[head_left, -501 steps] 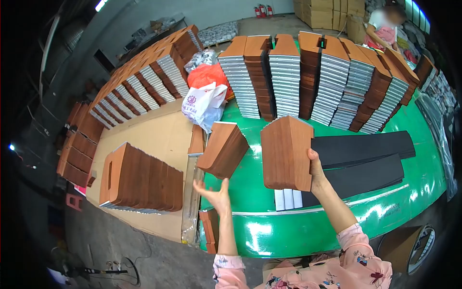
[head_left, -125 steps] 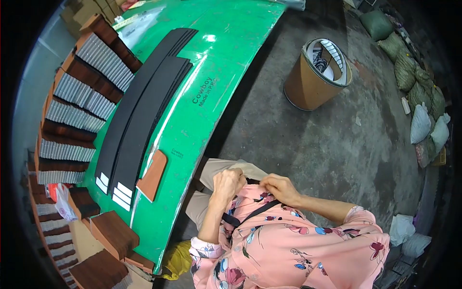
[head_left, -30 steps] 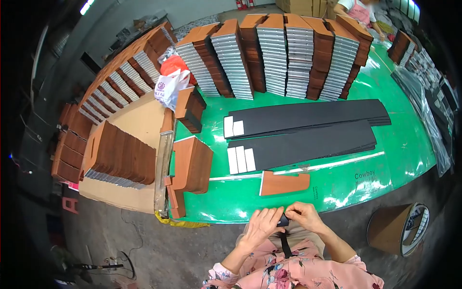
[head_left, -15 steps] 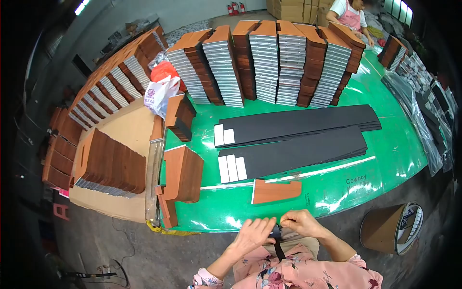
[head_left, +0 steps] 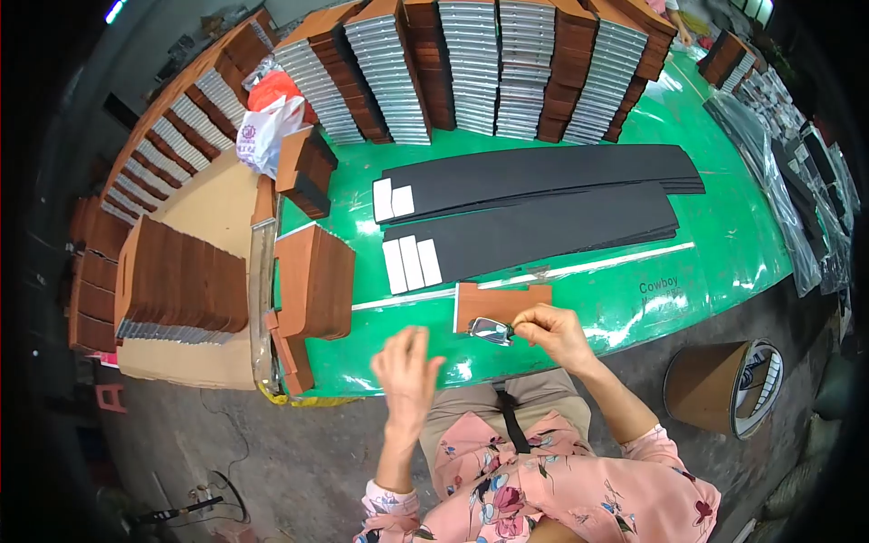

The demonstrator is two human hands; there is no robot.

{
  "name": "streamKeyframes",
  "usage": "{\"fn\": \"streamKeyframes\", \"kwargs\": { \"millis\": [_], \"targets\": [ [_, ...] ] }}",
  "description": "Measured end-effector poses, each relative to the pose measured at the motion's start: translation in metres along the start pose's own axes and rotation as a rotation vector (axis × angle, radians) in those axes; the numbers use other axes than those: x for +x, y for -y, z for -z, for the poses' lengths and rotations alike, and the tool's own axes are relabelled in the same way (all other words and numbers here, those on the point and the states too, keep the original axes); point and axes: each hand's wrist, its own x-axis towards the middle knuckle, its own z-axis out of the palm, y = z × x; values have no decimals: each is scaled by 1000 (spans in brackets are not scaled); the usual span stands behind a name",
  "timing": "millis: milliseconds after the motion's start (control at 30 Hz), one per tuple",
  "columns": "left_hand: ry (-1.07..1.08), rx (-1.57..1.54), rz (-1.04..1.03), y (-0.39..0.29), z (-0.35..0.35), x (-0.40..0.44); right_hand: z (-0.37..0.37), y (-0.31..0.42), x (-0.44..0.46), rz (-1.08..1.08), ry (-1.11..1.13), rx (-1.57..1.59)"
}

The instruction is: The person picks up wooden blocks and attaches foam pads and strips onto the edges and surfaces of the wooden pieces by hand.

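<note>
My right hand [head_left: 554,335] pinches a pair of glasses [head_left: 491,332] with a thin dark frame and clear lenses, above the near edge of the green table [head_left: 597,317]. Behind the glasses lies a single brown wood-grain panel [head_left: 520,299] with a pale left edge; the glasses overlap it in view. My left hand [head_left: 405,371] is raised off to the left over the table edge, thumb apart from the fingers and nothing in it. It is slightly blurred. A black strap [head_left: 511,421] hangs down the front of my floral shirt.
Two piles of long black strips [head_left: 543,226] with white labels [head_left: 412,262] lie mid-table. Tall stacks of brown panels [head_left: 471,72] line the back. More panels [head_left: 312,281] stand at the left, near a plastic bag [head_left: 270,136]. A round bin [head_left: 720,389] stands on the floor at right.
My hands have parted from near my waist. The right has moved up with the glasses; the left has moved left and up. The view has tilted downward.
</note>
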Motion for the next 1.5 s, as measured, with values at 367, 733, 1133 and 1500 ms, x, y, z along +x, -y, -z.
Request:
{"fn": "streamKeyframes", "kwargs": {
  "millis": [367,733,1133,1500],
  "targets": [
    [42,-625,-110,-38,-5,10,-12,9,-10,154,148,-83],
    [-139,-1739,742,-18,-5,-20,-12,-17,-7,47,80,65],
    [21,-1313,635,-37,8,-21,-62,-1,-13,30,523,-174],
    [216,-1045,558,-42,-9,-22,-49,-18,-32,327,216,-442]
  ]
}}
